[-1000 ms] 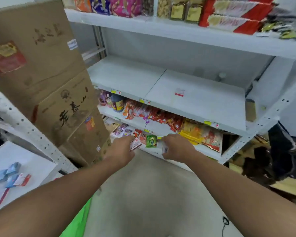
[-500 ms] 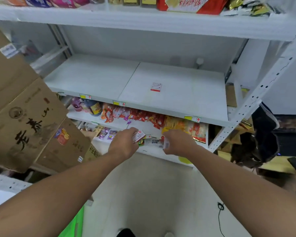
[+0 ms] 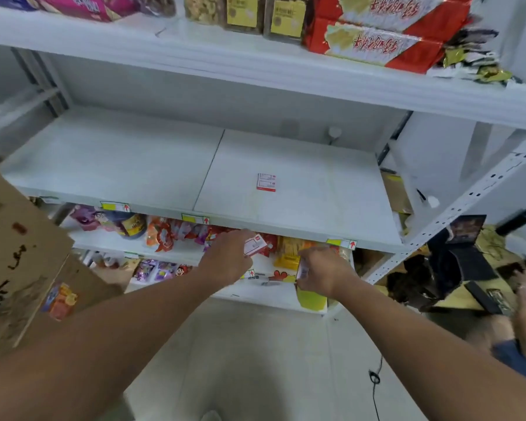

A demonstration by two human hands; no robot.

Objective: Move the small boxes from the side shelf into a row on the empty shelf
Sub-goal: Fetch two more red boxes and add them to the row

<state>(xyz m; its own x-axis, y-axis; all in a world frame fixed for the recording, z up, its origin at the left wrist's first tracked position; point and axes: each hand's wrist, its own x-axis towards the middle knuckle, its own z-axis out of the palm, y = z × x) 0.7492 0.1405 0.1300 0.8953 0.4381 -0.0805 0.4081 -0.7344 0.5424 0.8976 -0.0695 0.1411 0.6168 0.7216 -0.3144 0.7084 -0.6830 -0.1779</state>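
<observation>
On the pale middle shelf [image 3: 152, 165], right of its centre seam, one small red-and-white box [image 3: 266, 182] lying flat and alone. Just below that shelf's near edge, left hand [image 3: 230, 258] pinching a second small box [image 3: 254, 245], tilted, red corner upward. Close to its right, right hand [image 3: 325, 273] curled around a third small box [image 3: 303, 270], mostly hidden. Behind both, snack packets [image 3: 176, 235] on the lower shelf; cardboard cartons [image 3: 19, 253] at far left.
</observation>
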